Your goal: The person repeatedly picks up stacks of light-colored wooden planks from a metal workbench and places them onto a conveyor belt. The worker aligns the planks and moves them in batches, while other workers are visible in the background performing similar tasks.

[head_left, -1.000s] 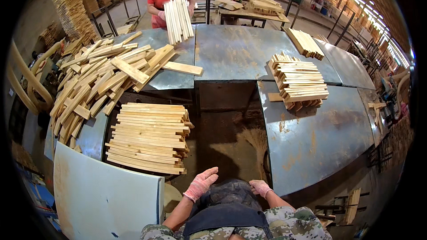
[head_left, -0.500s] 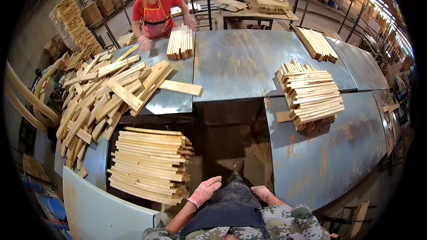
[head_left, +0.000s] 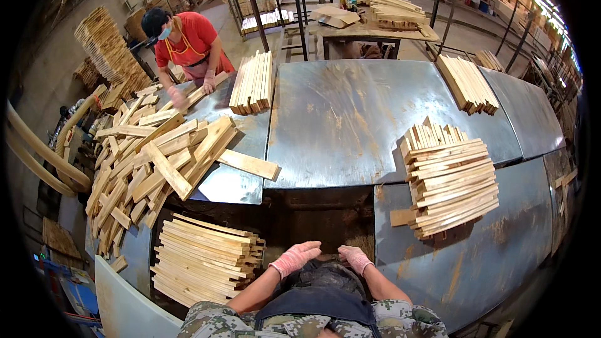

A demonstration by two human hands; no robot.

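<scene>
Left hand and right hand, both gloved, hang empty before the dark apron, fingers loosely extended toward each other. Nearest the left hand, on its left, lies a stack of wooden strips, long axis running left to right, right-hand ends slanting toward the person.

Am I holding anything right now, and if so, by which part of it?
Nothing is held: your gloved left hand and right hand both look empty, apart from each other.
</scene>
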